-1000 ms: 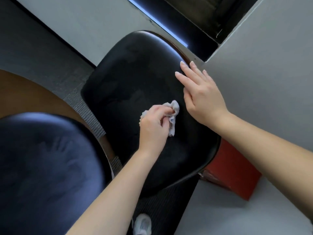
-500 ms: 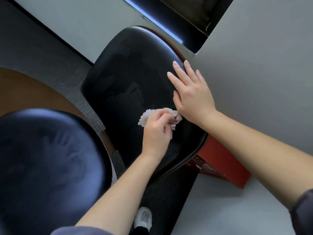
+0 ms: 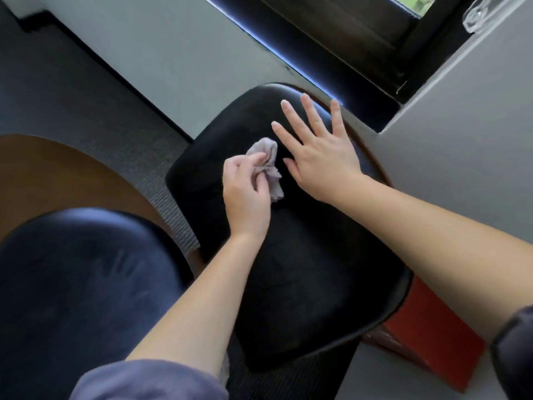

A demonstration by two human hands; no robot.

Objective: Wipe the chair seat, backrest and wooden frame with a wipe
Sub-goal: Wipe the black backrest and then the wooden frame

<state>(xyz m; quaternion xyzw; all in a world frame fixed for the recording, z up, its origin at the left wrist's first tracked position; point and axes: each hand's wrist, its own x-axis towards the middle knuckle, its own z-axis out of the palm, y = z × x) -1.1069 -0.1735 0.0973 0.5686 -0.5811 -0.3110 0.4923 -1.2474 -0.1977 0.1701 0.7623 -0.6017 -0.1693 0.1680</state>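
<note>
Wipe [image 3: 266,164], pale and crumpled, sits on the far half of the black chair seat [image 3: 302,278], in contact with the upholstery. Left hand [image 3: 245,194] pinches it between the thumb and curled fingers, and a loose tail of the wipe trails out to the right of that grip. Right hand [image 3: 320,157] lies palm down on the seat just beside the wipe, on its right. Its fingers are straight and spread and it holds nothing. Its fingertips point toward the far edge of the seat. Wooden frame [image 3: 373,161] shows as a thin brown rim along the far right edge of the seat, just beyond the right hand; contact between the little finger and this rim cannot be told. Both forearms are bare, with a grey-blue sleeve [image 3: 150,379] at the bottom of the view. A second chair [image 3: 80,284], dark blue, stands near the first at lower left and overlaps a curved brown desk [image 3: 57,174]. Grey carpet [image 3: 72,90] lies beyond. A red box [image 3: 429,339] sits at lower right, partly hidden under the seat edge. A dark window frame [image 3: 346,39] crosses the upper right.
</note>
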